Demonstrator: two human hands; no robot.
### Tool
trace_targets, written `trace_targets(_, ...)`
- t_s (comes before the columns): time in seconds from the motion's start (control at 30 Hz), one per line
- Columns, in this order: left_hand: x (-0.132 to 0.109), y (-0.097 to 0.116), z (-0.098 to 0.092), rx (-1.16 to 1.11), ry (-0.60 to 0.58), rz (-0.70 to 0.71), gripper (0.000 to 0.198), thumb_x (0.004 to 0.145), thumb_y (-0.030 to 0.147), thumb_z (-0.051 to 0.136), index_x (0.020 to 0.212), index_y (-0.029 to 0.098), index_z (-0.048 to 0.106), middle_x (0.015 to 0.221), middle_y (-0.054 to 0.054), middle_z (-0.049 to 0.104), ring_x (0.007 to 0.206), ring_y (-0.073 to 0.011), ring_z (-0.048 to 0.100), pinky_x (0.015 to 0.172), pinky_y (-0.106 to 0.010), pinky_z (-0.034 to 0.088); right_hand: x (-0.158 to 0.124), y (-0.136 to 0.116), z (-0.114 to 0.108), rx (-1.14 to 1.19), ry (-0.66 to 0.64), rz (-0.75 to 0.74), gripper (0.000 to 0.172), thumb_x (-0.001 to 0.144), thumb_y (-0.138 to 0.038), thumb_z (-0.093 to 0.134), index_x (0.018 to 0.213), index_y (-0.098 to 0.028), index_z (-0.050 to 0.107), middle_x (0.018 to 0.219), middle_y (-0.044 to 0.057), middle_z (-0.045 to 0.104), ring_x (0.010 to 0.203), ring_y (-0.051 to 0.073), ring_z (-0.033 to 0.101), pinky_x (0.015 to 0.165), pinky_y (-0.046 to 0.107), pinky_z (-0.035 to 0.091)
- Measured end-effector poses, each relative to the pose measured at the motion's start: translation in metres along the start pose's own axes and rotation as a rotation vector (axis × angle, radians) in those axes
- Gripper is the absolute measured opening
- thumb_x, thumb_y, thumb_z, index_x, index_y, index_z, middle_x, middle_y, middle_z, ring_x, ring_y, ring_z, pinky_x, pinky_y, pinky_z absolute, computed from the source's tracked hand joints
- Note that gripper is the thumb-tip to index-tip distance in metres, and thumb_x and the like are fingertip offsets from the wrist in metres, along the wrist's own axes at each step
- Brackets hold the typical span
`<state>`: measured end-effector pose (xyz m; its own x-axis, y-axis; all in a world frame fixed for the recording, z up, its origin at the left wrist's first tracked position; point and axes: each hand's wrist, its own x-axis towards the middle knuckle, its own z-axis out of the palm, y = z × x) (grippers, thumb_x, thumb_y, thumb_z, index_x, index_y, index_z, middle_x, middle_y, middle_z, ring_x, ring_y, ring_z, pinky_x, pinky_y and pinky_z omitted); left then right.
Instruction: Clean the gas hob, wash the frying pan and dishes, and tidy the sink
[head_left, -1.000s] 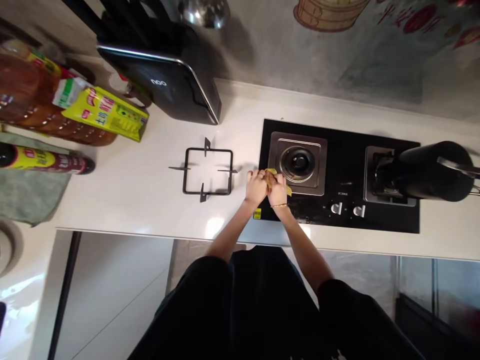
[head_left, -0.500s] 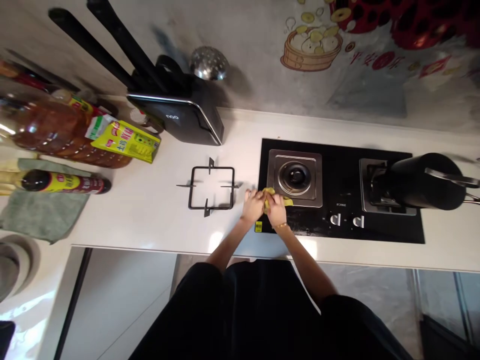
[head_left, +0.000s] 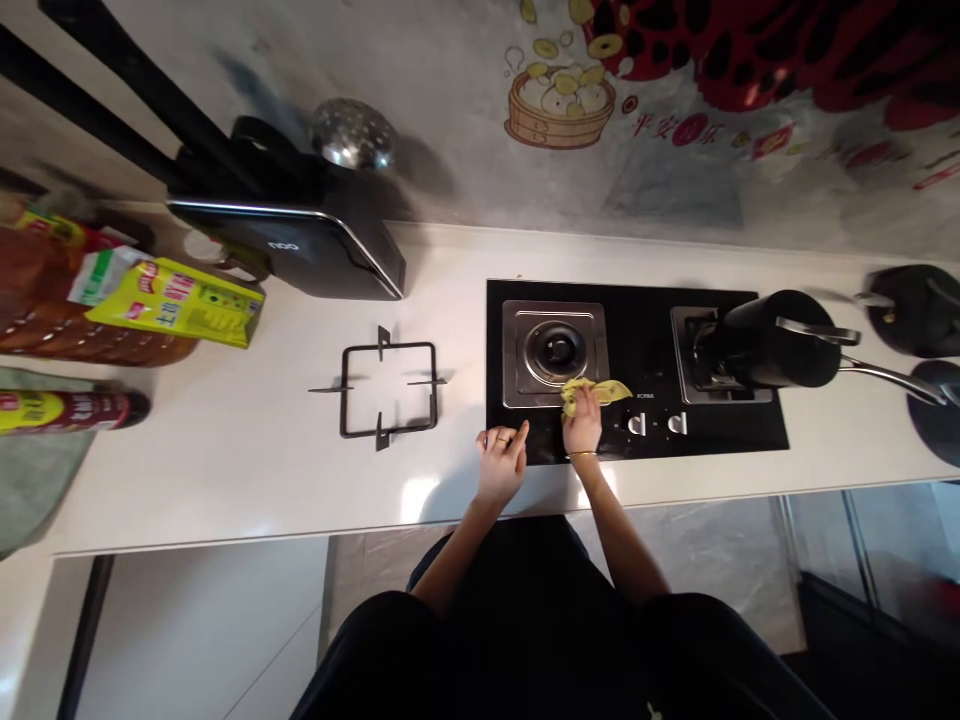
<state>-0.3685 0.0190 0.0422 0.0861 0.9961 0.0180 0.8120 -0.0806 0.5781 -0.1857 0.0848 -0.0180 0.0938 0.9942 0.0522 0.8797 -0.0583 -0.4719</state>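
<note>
A yellow cloth [head_left: 611, 390] lies bunched on the black gas stove [head_left: 645, 345], just below the left burner [head_left: 557, 347]. My right hand [head_left: 583, 428] is closed on the cloth and presses it to the glass, part of it hidden under the fingers. A bracelet circles that wrist. My left hand [head_left: 501, 465], wearing a ring, rests at the stove's front left corner, holding nothing, its fingers loosely bent and partly apart. To its left, the pan support [head_left: 388, 433] sits off the stove on the white counter. Two silver knobs [head_left: 637, 425] are right of the cloth.
A black pot [head_left: 780, 340] stands on the right burner, its handle pointing right. Black pans [head_left: 919, 310] are at the far right. On the left are a black knife block [head_left: 300, 250], a yellow packet [head_left: 180, 300], a large oil bottle [head_left: 97, 310] and a sauce bottle [head_left: 75, 408].
My right hand has slid the cloth rightward along the stove's front. My left hand has let go of the cloth and drawn back toward the counter edge. The view has shifted right.
</note>
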Motion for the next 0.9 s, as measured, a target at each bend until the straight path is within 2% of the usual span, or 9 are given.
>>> trace_targets(0.2,-0.018,-0.020,-0.008,0.017,0.123,-0.064,0.040,0.089,0.015,0.044,0.125,0.022,0.060,0.094,-0.009,0.062,0.095,-0.0233,0.054,0.094,-0.044,0.032,-0.023,-0.077,0.029,0.062,-0.198,-0.141,0.054,0.078,-0.006,0.042,0.131,-0.009,0.051,0.142,0.013,0.046,0.138,0.022,0.032,0.115,0.043,0.027)
trace_targets(0.3,-0.013,-0.027,-0.022,0.015,0.217,-0.130,0.038,0.091,0.018,0.042,0.125,0.023,0.060,0.097,-0.010,0.061,0.096,-0.0234,0.053,0.095,-0.045,0.033,-0.025,-0.093,0.024,0.312,-0.259,-0.107,0.044,0.085,-0.013,0.041,0.127,-0.015,0.055,0.132,0.011,0.057,0.127,0.021,0.049,0.108,0.040,0.039)
trace_targets(0.37,-0.004,-0.028,-0.033,-0.028,0.266,-0.170,0.038,0.093,0.022,0.040,0.125,0.022,0.059,0.101,-0.011,0.060,0.100,-0.0238,0.053,0.096,-0.045,0.034,-0.024,-0.083,0.012,0.514,-0.272,0.029,0.038,0.091,-0.022,0.038,0.122,-0.016,0.059,0.116,0.010,0.067,0.108,0.020,0.063,0.096,0.039,0.049)
trace_targets(0.43,0.008,-0.026,-0.041,-0.126,0.268,-0.178,0.038,0.094,0.027,0.040,0.127,0.021,0.057,0.108,-0.012,0.059,0.106,-0.0242,0.052,0.098,-0.043,0.036,-0.023,-0.062,-0.005,0.632,-0.268,0.148,0.039,0.094,-0.028,0.035,0.118,-0.015,0.061,0.102,0.010,0.071,0.098,0.022,0.067,0.091,0.042,0.051)
trace_targets(0.5,0.021,-0.020,-0.046,-0.267,0.178,-0.151,0.039,0.093,0.033,0.043,0.128,0.021,0.055,0.116,-0.012,0.059,0.112,-0.0239,0.051,0.099,-0.041,0.038,-0.021,-0.039,-0.023,0.651,-0.274,0.182,0.040,0.094,-0.029,0.035,0.116,-0.013,0.064,0.098,0.012,0.071,0.104,0.025,0.064,0.098,0.046,0.046)
trace_targets(0.6,0.039,-0.004,-0.045,-0.517,-0.075,-0.091,0.037,0.092,0.040,0.046,0.121,0.022,0.060,0.119,-0.009,0.062,0.113,-0.0217,0.053,0.099,-0.036,0.040,-0.018,-0.018,-0.047,0.632,-0.321,0.168,0.045,0.095,-0.028,0.028,0.114,-0.014,0.066,0.095,0.012,0.072,0.114,0.026,0.059,0.105,0.047,0.038)
trace_targets(0.7,0.049,0.009,-0.040,-0.719,-0.340,-0.076,0.035,0.091,0.046,0.045,0.091,0.018,0.067,0.090,-0.004,0.068,0.088,-0.0174,0.061,0.085,-0.029,0.046,-0.016,-0.008,-0.062,0.667,-0.402,0.173,0.059,0.098,-0.033,0.013,0.114,-0.012,0.066,0.088,0.013,0.072,0.107,0.026,0.062,0.098,0.046,0.043)
trace_targets(0.77,0.049,0.013,-0.034,-0.772,-0.431,-0.129,0.040,0.089,0.049,0.047,0.071,0.016,0.061,0.067,0.000,0.060,0.067,-0.0127,0.056,0.069,-0.024,0.044,-0.015,-0.002,-0.070,0.678,-0.386,0.234,0.060,0.097,-0.042,0.017,0.110,-0.011,0.067,0.086,0.013,0.072,0.096,0.026,0.066,0.089,0.044,0.049)
trace_targets(0.9,0.043,0.017,-0.011,-0.756,-0.354,-0.347,0.040,0.084,0.049,0.052,0.060,0.016,0.051,0.055,0.004,0.048,0.055,-0.0089,0.046,0.055,-0.020,0.035,-0.015,0.006,-0.080,0.545,-0.205,0.289,0.049,0.085,-0.054,0.050,0.108,-0.015,0.068,0.100,0.012,0.070,0.090,0.025,0.065,0.083,0.041,0.052)
